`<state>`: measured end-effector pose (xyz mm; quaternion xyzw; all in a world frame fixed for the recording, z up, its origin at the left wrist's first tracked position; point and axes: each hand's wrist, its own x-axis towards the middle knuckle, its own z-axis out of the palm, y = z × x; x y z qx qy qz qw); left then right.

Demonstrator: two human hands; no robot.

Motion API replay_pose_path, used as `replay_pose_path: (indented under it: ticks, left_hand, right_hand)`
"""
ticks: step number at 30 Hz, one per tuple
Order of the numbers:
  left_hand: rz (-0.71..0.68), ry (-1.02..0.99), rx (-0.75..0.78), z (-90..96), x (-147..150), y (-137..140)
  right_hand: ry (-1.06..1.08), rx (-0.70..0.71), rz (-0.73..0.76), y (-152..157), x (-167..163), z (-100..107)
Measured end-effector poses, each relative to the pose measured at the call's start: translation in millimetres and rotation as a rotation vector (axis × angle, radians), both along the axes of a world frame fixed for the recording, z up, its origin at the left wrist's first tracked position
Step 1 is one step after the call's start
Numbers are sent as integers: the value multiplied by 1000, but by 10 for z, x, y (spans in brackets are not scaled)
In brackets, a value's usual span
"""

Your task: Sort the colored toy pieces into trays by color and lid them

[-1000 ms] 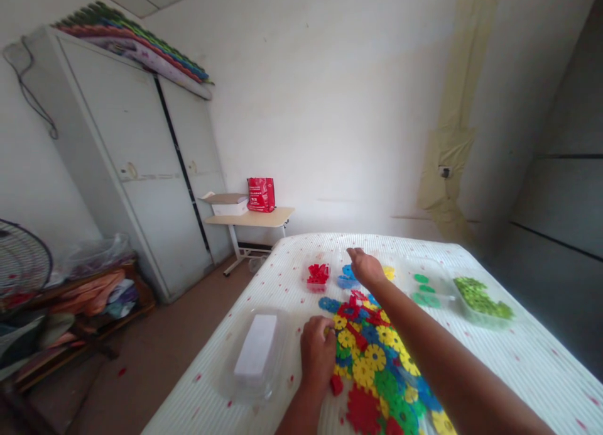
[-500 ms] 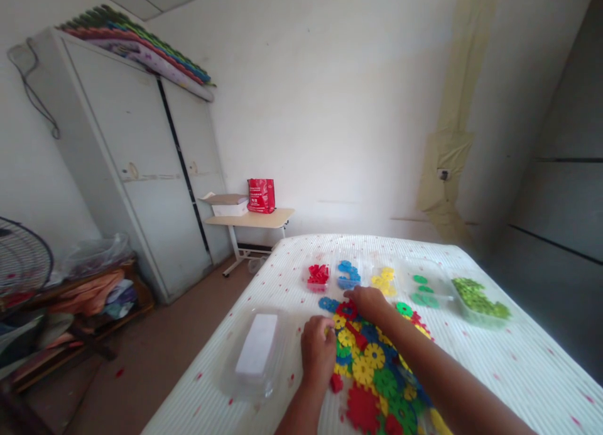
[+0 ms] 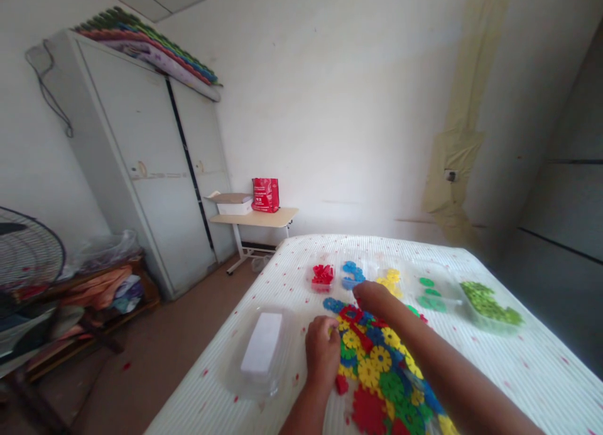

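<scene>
My left hand point(image 3: 323, 347) rests at the left edge of a pile of toothed plastic discs point(image 3: 368, 373) in yellow, green, blue and red. Its fingers are curled together; a speck of yellow shows at the fingertips, too small to name. My right hand point(image 3: 372, 297) is over the far end of the pile, just in front of the clear boxes, its fingers bent down and mostly hidden. A bit of red shows beneath them, but whether it is held is unclear. Near the right hand are blue discs point(image 3: 333, 305) and a red piece point(image 3: 351, 313).
Along the far side stand clear boxes of red pieces point(image 3: 323, 276), blue discs point(image 3: 352, 273), yellow discs point(image 3: 392, 280) and green discs point(image 3: 427, 282). A box of light green pieces point(image 3: 490, 306) is at right. A clear container with a white label point(image 3: 262, 344) lies left.
My right hand has turned and its fingers now point more downward, hidden from view. The left hand stays curled beside the pile. The whole view has shifted slightly.
</scene>
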<state>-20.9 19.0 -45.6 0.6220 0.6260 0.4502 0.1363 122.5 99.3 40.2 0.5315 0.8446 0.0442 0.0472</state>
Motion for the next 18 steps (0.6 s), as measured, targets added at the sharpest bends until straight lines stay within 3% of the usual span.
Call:
replay_pose_path:
  ticks: [8, 13, 18]
  left_hand:
    - [7, -76, -33, -3, -4, 2]
    - [20, -77, -42, 9, -5, -17]
    - [19, -52, -26, 28, 2, -24]
  right_hand:
    - [124, 123, 23, 197, -471, 357]
    - [214, 180, 12, 286, -660, 326]
    - [229, 190, -16, 214, -405, 234]
